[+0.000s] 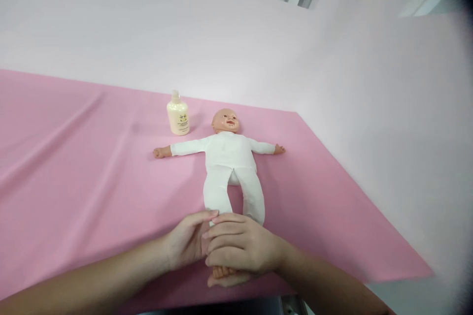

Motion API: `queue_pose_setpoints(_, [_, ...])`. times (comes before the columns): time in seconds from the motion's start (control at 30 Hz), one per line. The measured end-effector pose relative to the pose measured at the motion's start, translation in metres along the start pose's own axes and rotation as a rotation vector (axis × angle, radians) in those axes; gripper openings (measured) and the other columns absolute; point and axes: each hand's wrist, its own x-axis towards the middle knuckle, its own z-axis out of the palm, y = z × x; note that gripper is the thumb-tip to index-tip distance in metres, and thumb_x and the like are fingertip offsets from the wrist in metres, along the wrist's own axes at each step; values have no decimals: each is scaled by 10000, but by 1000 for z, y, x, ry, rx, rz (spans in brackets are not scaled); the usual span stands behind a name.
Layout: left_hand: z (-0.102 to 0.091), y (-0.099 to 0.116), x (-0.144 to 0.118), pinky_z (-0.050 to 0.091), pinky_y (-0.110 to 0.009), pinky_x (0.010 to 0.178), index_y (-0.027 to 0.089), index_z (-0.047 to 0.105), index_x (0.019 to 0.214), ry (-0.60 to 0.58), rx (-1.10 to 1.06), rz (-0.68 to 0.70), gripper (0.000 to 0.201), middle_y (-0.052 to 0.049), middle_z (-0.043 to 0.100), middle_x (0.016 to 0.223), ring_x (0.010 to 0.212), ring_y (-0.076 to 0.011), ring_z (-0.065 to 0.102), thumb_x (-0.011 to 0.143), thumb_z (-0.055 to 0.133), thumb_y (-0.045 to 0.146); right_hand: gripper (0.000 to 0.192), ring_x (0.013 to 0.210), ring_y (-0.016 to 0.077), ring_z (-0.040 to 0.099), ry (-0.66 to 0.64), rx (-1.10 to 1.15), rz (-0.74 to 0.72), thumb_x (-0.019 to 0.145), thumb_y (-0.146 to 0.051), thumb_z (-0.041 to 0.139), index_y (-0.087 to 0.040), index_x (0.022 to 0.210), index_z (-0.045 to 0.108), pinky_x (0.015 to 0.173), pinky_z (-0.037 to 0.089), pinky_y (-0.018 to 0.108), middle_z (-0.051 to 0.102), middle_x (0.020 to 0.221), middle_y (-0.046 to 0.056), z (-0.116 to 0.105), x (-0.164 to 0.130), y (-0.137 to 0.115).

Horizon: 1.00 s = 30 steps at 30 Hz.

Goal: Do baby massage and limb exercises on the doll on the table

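At six o'clock on the pink sheet (92,172), both hands close around the doll's (229,157) feet: the right hand (242,248) lies over them with fingers pressed together, and the left hand (188,241) cups them from the side, fingertips touching the right hand's. Toes show beneath the right palm. From there the doll stretches toward twelve o'clock, face up in white, arms spread. A cream bottle (178,115) stands upright at eleven o'clock, just beside its head.
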Motion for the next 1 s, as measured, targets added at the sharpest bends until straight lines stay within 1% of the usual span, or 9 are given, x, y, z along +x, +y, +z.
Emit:
queue_pose_setpoints(0.1, [2,1,-1,469,-273,650,75,661,812,-26,45,9,222,-66,660,643,628,-192,640,753,654,289,341,944,99,637,47,18,8,848,-496,561,-162,788,591,1045,404,260,690,793,5,1,0,-1])
queue_pose_setpoints(0.27, [0,-2,0,463,-264,671,56,656,874,-44,53,-11,282,-84,670,705,659,-179,635,778,635,320,376,881,106,656,68,55,-41,846,-530,547,-162,776,584,987,448,247,686,748,4,5,-4,1])
queue_pose_setpoints(0.37, [-2,-3,0,462,-275,640,68,661,906,-61,70,-65,333,-101,688,758,613,-171,621,802,606,379,380,933,123,652,83,63,-54,853,-527,538,-154,806,594,1012,436,271,698,792,18,6,-5,3])
queue_pose_setpoints(0.43, [-4,-3,0,473,-286,669,79,667,914,-57,71,-83,340,-108,698,787,661,-187,642,810,597,395,387,979,126,639,95,74,-55,846,-529,548,-146,844,602,1027,426,269,703,835,25,4,-4,4])
queue_pose_setpoints(0.53, [-7,-5,2,473,-306,796,85,679,908,-49,44,-32,321,-110,707,817,804,-213,663,830,580,381,428,1070,136,600,75,82,-31,822,-535,574,-126,943,604,1038,415,265,699,921,50,1,0,3])
queue_pose_setpoints(0.63, [-9,-6,3,459,-307,845,83,688,893,-77,31,14,320,-113,709,821,829,-213,663,841,566,374,394,1096,139,581,50,58,19,833,-465,585,-117,1018,590,1044,406,279,689,949,61,1,1,1])
queue_pose_setpoints(0.77, [-5,-5,1,467,-325,804,91,688,890,-122,25,-33,320,-115,709,816,797,-227,668,823,588,388,198,955,94,614,-32,57,26,870,-357,554,-161,864,584,1044,393,272,677,817,11,4,-2,0])
queue_pose_setpoints(0.87, [0,-3,-1,468,-325,757,84,686,903,-145,36,-38,337,-115,705,799,740,-227,666,808,606,397,195,897,84,618,-54,85,24,865,-352,569,-171,794,556,1029,401,264,660,754,-11,6,-3,0])
queue_pose_setpoints(1.0, [3,-2,-1,455,-287,731,76,686,853,-120,51,40,281,-103,699,784,713,-199,652,786,648,346,296,918,102,624,-58,107,32,827,-452,610,-164,804,546,1002,419,275,651,744,0,5,-3,1])
